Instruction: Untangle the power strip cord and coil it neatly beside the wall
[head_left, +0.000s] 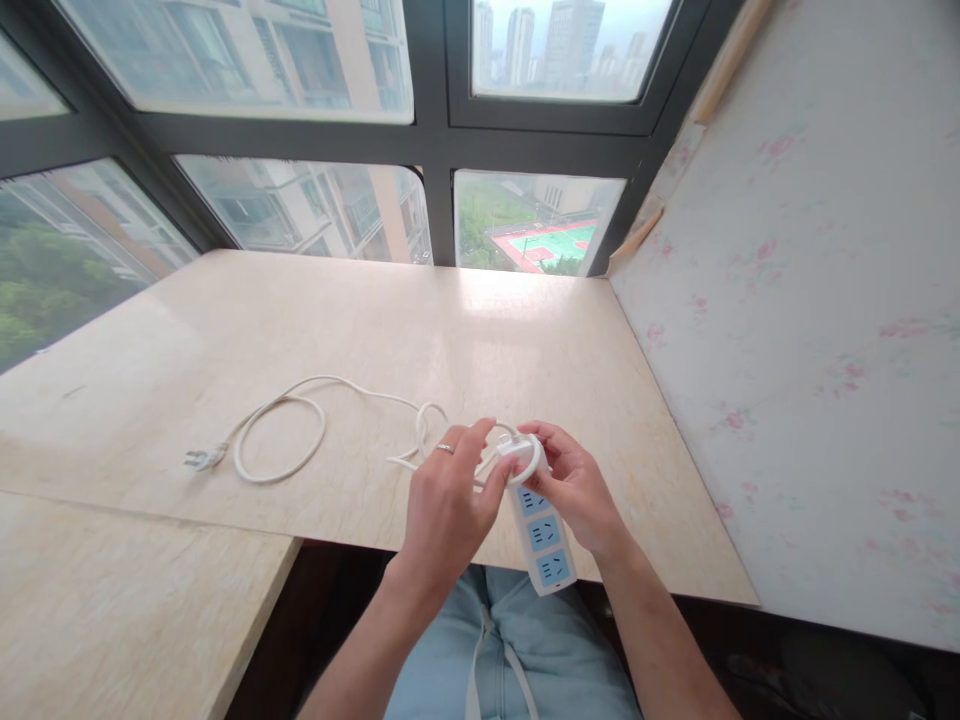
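Power strip (541, 533) is white and slim, with blue socket panels (553, 567).

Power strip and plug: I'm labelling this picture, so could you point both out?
Power strip (542, 534): head view, on the middle visible socket panel.
Plug (212, 457): head view, on its body behind the prongs.

The left forearm (360, 640) and right forearm (660, 620), both bare, are slanted inward across the near edge of the worktop (465, 330). The left hand (450, 495) is held just inside that edge, its back turned up, its thumb and forefinger bent toward each other with the tips apart. The right hand (577, 485) is held near it, toward the right edge, with fingers curled and thumb pointed at the left hand
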